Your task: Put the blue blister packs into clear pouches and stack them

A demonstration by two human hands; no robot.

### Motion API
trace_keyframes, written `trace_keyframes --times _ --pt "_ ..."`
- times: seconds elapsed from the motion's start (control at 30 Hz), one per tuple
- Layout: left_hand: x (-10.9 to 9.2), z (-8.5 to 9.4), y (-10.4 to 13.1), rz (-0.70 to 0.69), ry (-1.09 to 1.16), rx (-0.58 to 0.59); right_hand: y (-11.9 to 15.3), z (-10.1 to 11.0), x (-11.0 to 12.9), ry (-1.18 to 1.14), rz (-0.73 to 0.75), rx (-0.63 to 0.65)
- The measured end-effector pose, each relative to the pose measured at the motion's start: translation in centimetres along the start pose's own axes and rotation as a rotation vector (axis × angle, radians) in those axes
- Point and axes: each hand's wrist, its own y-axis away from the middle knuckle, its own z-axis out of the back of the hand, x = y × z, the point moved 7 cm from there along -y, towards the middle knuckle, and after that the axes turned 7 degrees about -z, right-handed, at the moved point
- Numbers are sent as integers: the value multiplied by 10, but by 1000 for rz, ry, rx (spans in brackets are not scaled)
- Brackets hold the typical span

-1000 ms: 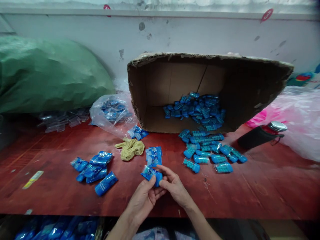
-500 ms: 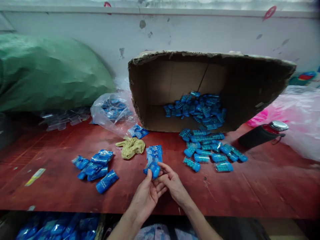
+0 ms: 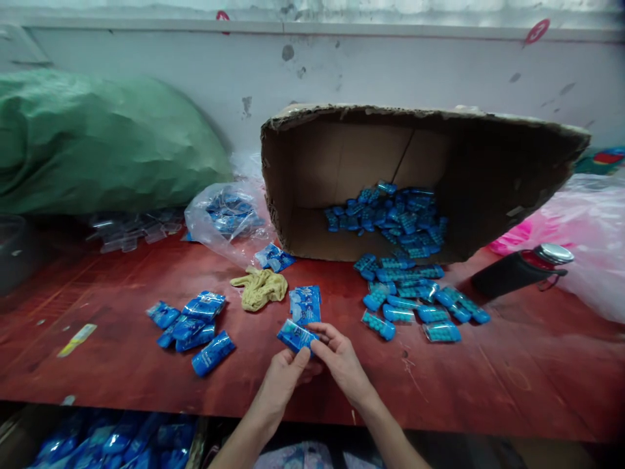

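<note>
Both hands meet over a small bottle in a blue printed sleeve (image 3: 294, 335), near the table's front. My left hand (image 3: 280, 381) grips its near end, thumb on top and fingers below. My right hand (image 3: 342, 361) pinches its right end between thumb and fingers. Just beyond lie flat blue printed sleeves (image 3: 305, 301). Clear bottles with blue caps and blue beads (image 3: 400, 309) are scattered to the right. Several blue-sleeved bottles (image 3: 213, 353) form a small pile on the left.
A tipped cardboard box (image 3: 312, 246) holds more bottles. Nearby are a crumpled yellow glove (image 3: 263, 290), a plastic bag of blue sleeves (image 3: 227, 218), a black flask (image 3: 508, 272) and a large green sack (image 3: 112, 143). Below the table edge, a container holds blue-wrapped items (image 3: 117, 440).
The bottle's blue cap end showed before; now the printed sleeve covers it and it lies tilted across my fingers. My right thumb has closed onto it. The view has shifted slightly left.
</note>
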Motion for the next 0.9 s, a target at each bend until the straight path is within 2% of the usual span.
trace_keyframes --times 0.1,0.17,0.37,0.63,0.77,0.9 --pt "-4 11 -3 -34 3 -132 8 1 4 152 85 -51" --pt "-6 11 -3 -64 88 -146 12 2 5 227 127 -78" --pt "-13 9 0 -102 186 -111 13 -1 -2 172 109 -21" --pt "-24 -2 7 -53 286 -6 20 -9 17 286 184 5" --pt "-23 -2 6 -30 278 -11 22 -11 20 320 195 7" --pt "-20 -5 6 13 311 90 18 -10 14 252 128 53"
